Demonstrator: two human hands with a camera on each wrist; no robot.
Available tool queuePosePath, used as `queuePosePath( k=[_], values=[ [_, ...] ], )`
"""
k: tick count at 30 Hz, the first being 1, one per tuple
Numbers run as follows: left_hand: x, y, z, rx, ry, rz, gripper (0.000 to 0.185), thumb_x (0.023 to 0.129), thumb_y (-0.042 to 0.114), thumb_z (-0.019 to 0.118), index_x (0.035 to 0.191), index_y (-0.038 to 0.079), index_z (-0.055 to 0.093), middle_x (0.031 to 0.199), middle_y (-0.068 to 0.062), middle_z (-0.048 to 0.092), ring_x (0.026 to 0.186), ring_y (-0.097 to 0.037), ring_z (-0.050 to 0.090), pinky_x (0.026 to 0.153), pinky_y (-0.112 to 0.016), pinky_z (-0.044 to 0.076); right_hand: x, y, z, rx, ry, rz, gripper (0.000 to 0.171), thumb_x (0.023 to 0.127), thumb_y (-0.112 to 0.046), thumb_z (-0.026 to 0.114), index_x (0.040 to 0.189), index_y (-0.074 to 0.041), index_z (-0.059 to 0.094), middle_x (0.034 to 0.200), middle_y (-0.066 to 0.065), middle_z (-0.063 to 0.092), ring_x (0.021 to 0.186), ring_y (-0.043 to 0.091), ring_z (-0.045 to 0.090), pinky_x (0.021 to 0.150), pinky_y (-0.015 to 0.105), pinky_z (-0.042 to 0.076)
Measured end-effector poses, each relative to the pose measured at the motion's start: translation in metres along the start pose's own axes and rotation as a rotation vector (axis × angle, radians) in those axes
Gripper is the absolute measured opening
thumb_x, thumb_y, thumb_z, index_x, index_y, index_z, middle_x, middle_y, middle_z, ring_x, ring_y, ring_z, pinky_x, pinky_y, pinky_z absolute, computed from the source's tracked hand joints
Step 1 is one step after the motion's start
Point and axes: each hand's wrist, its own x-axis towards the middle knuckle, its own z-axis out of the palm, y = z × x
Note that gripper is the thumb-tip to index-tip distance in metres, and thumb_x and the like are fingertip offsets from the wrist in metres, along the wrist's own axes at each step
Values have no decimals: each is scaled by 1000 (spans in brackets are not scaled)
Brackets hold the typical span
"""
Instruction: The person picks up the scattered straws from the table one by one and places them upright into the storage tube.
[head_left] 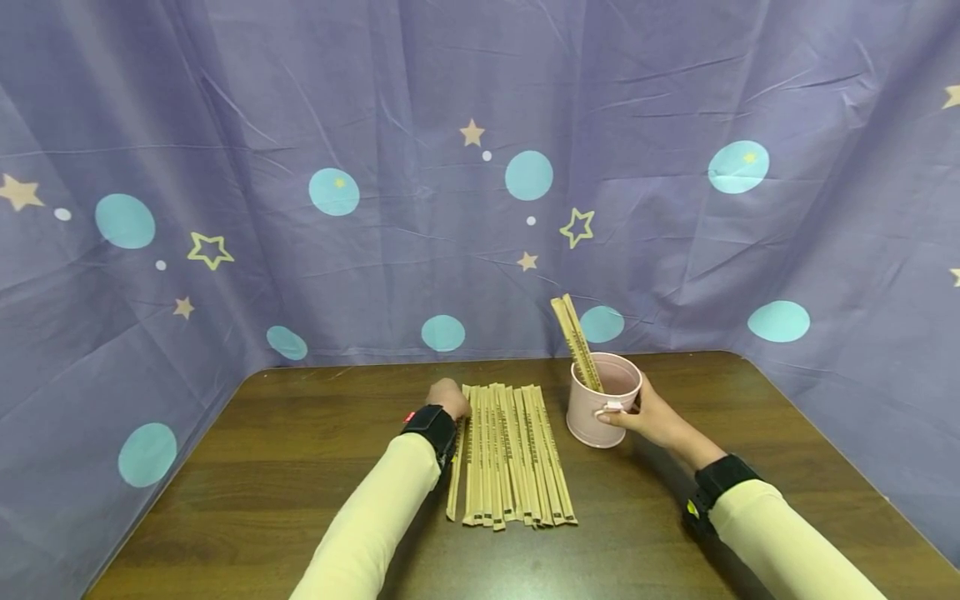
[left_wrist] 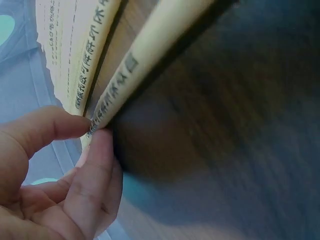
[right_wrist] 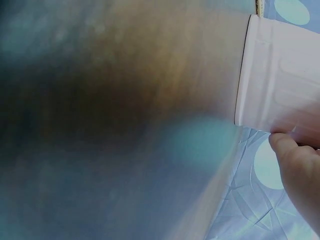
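A row of several paper-wrapped chopstick pairs (head_left: 510, 454) lies on the brown table (head_left: 300, 467). My left hand (head_left: 448, 397) is at the row's far left end and pinches the tip of the leftmost wrapped pair (left_wrist: 125, 80) between thumb and finger (left_wrist: 102, 150). To the right stands a pink cup (head_left: 602, 400) with two wrapped pairs (head_left: 576, 340) leaning in it. My right hand (head_left: 645, 414) grips the cup's side, thumb near the rim; in the right wrist view the cup (right_wrist: 280, 75) shows with my thumb (right_wrist: 295, 160) on it.
A purple cloth (head_left: 480, 167) with stars and teal dots hangs behind and on both sides of the table. Bare table surface lies left of the chopstick row and in front of both arms.
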Motion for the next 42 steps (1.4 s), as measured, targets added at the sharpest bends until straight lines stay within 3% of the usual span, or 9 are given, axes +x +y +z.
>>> queuePosePath(
  k=[3,10,14,16,23,26,30,32,42],
  values=[
    [-10,6,-7,-10,-18,-34,25,72,9,86,87,-6,74,101,-22,76,87,-32,71,75,-43,62,0,0,1,3,-2,-6,89,87,-6,79,153,5,21,144,32,46,126,12,51,95,8,43],
    [-20,6,-19,-70,-55,7,16,75,6,82,70,-4,70,71,-17,71,53,-24,65,52,-32,57,-1,0,0,-6,-2,-22,88,87,-5,79,153,6,22,145,33,44,121,0,50,95,8,42],
    [-16,10,-34,-94,-49,9,17,75,9,83,78,-6,74,83,-21,76,69,-32,74,68,-37,64,0,1,0,-6,8,-15,89,86,-5,79,152,7,22,143,33,46,119,0,50,94,8,42],
    [0,9,-37,-79,-21,30,23,74,13,84,84,-6,75,93,-22,76,82,-35,75,78,-37,64,0,2,0,-16,16,-18,89,85,-4,80,151,8,22,141,33,47,119,4,51,94,7,42],
    [123,-15,-9,-79,285,163,49,63,33,78,93,-5,69,95,-24,71,84,-36,67,71,-32,58,3,5,0,4,17,-30,86,85,-1,79,150,9,23,139,35,48,112,-9,51,91,7,45],
    [89,16,-53,-202,187,105,46,74,27,79,106,-5,71,98,-21,75,83,-30,73,77,-34,63,2,4,1,17,13,-27,87,85,-1,79,150,10,22,139,36,48,111,-12,51,91,8,45],
    [2,63,-119,-522,82,97,24,84,4,70,103,-10,74,65,-9,71,51,-14,67,59,-26,62,2,3,1,21,14,-28,89,85,-2,79,153,7,22,141,34,47,114,-7,52,92,7,44],
    [-21,79,-135,-651,70,134,24,87,0,64,106,-12,72,56,-2,62,44,-6,57,52,-20,58,2,3,2,20,11,-31,89,86,-3,79,154,5,22,143,33,46,115,-5,53,93,7,43],
    [-55,146,-160,-849,116,397,34,93,-2,62,126,-9,65,115,-24,69,73,-12,61,81,-31,63,1,3,1,-41,20,5,90,86,-4,79,152,9,20,142,33,46,130,29,53,93,8,43]
  ],
)
